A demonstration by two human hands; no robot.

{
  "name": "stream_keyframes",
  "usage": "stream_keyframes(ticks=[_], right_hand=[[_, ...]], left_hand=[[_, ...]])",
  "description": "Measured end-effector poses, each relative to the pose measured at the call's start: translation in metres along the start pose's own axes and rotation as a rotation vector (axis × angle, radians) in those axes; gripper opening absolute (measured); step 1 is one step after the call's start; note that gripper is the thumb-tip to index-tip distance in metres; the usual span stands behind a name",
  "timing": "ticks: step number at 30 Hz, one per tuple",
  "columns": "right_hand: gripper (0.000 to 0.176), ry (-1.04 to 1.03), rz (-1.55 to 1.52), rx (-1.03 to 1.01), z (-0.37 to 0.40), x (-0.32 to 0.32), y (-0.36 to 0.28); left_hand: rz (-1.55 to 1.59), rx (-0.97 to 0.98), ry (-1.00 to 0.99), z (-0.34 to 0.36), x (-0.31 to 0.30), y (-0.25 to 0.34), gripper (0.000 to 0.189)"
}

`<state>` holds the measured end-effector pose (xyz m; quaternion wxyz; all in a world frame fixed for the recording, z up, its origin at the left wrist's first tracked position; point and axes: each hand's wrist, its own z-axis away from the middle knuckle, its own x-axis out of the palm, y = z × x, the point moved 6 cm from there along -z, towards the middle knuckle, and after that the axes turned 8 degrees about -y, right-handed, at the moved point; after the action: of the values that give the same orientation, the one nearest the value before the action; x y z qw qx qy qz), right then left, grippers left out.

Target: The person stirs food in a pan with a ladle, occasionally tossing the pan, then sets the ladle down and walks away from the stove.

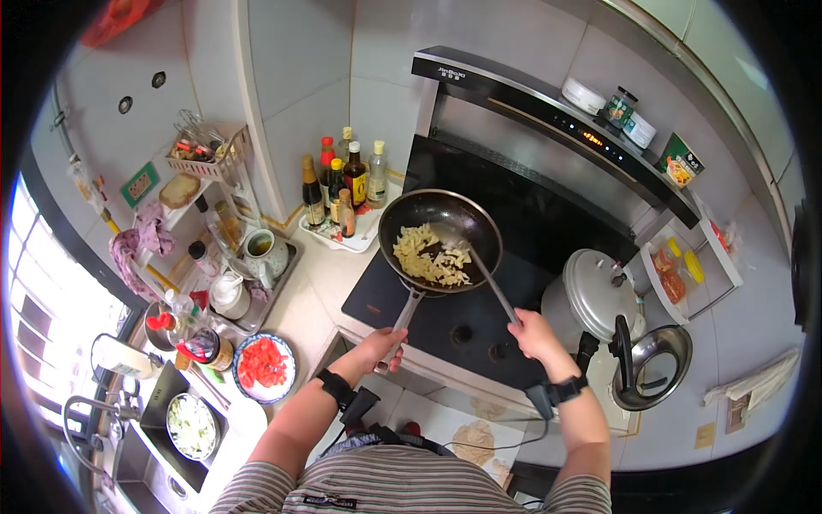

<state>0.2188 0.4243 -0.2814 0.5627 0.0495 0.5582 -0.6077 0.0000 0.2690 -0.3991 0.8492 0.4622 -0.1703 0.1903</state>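
My left hand (383,349) is closed around the handle of a dark frying pan (454,206), which sits over the black stovetop (385,295). Chopped pale yellow pieces (419,257), perhaps egg, lie in the pan, mostly on its left and lower side. In my right hand (533,334) is the handle of a metal spatula (497,289). Its blade reaches into the pan at the right edge of the food and is partly hidden there.
Right of the stove stand a pressure cooker (591,287) and a metal lid (672,364). Sauce bottles (354,176) fill a tray at the back left. A plate of chopped tomato (265,367) is on the left counter, near a bowl of chopped vegetables (193,426) at the sink (141,467).
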Motion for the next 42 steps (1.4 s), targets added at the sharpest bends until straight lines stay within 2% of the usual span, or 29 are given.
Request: stream_keyframes(ticks=[2,4,5,7,8,10,11,13,14,16,18,21,22,24,25,27,28,30,32,34,36,38,39,40,42], right_hand=[[0.029,0.066,0.005,0.001,-0.032,0.009,0.009],[0.021,0.370,0.229,-0.270,-0.056,0.010,0.002],[0.021,0.369,0.225,-0.271,-0.055,0.010,0.000],[0.023,0.102,0.157,-0.165,-0.047,0.019,-0.005],[0.023,0.102,0.156,-0.164,-0.034,0.014,-0.005],[0.024,0.150,0.332,-0.519,0.002,0.001,-0.023],[0.024,0.149,0.339,-0.522,0.021,-0.012,-0.035],[0.014,-0.240,-0.008,-0.058,0.043,-0.013,-0.024],[0.014,-0.243,-0.006,-0.058,0.043,-0.015,-0.020],[0.008,-0.352,-0.269,0.084,0.042,-0.011,0.003],[0.010,-0.294,-0.243,0.091,0.027,-0.002,0.022],[0.020,0.005,-0.436,0.065,0.011,0.005,0.029],[0.023,0.139,-0.246,0.048,0.006,0.007,0.027],[0.022,0.454,0.217,-0.211,-0.027,0.022,0.051],[0.022,0.452,0.212,-0.206,-0.020,0.023,0.039],[0.016,0.058,-0.337,0.078,-0.009,0.039,0.012],[0.016,0.059,-0.339,0.075,-0.007,0.038,0.013],[0.009,-0.107,-0.767,0.031,-0.006,0.044,0.013],[0.004,-0.053,-0.692,0.015,-0.013,0.047,0.007],[0.005,0.113,-0.624,0.073,-0.036,0.045,0.014],[0.006,0.093,-0.702,0.074,-0.056,0.045,0.009],[0.010,-0.062,-0.759,0.021,-0.069,0.048,-0.002],[0.010,-0.162,-0.664,0.002,-0.070,0.047,-0.004],[0.010,-0.161,-0.666,0.000,-0.064,0.043,0.001],[0.018,0.193,0.429,-0.578,-0.030,0.018,-0.031]], left_hand=[[0.035,0.007,-0.028,-0.001,0.001,-0.002,0.027],[0.033,0.013,-0.038,0.001,0.004,-0.001,0.027],[0.031,0.022,-0.043,0.002,0.004,0.001,0.027],[0.001,0.011,-0.024,0.004,0.003,0.001,0.027],[-0.026,0.002,-0.010,0.004,0.003,0.001,0.027],[-0.024,-0.006,-0.013,0.000,-0.001,-0.002,0.026],[-0.018,-0.017,-0.015,-0.002,-0.002,-0.003,0.026],[-0.016,-0.012,-0.019,-0.002,-0.002,-0.003,0.026],[-0.020,-0.011,-0.023,-0.001,-0.002,-0.003,0.026],[-0.006,-0.004,-0.024,0.000,0.000,-0.002,0.027],[0.004,0.006,-0.026,0.002,0.003,-0.001,0.027],[-0.013,0.007,-0.005,0.004,0.003,0.003,0.028],[-0.003,0.005,-0.006,0.004,0.004,0.002,0.028],[0.005,-0.001,-0.007,0.003,0.005,0.001,0.028],[0.006,0.019,-0.017,0.004,0.005,0.001,0.028],[0.003,0.042,-0.025,0.003,0.004,0.002,0.027],[0.004,0.027,-0.023,0.001,0.002,0.000,0.027],[0.005,0.023,-0.020,-0.003,-0.002,-0.001,0.027],[-0.009,0.008,-0.016,-0.003,-0.002,-0.003,0.027],[0.016,0.014,-0.029,-0.003,-0.001,-0.005,0.027],[0.029,0.023,-0.039,-0.002,0.000,-0.003,0.027],[0.004,0.000,0.004,-0.001,0.000,-0.002,0.027],[-0.001,0.003,0.004,-0.001,0.000,-0.001,0.027],[0.017,0.002,-0.002,-0.002,0.000,-0.001,0.027],[0.037,0.000,-0.007,-0.001,0.001,-0.001,0.027]])
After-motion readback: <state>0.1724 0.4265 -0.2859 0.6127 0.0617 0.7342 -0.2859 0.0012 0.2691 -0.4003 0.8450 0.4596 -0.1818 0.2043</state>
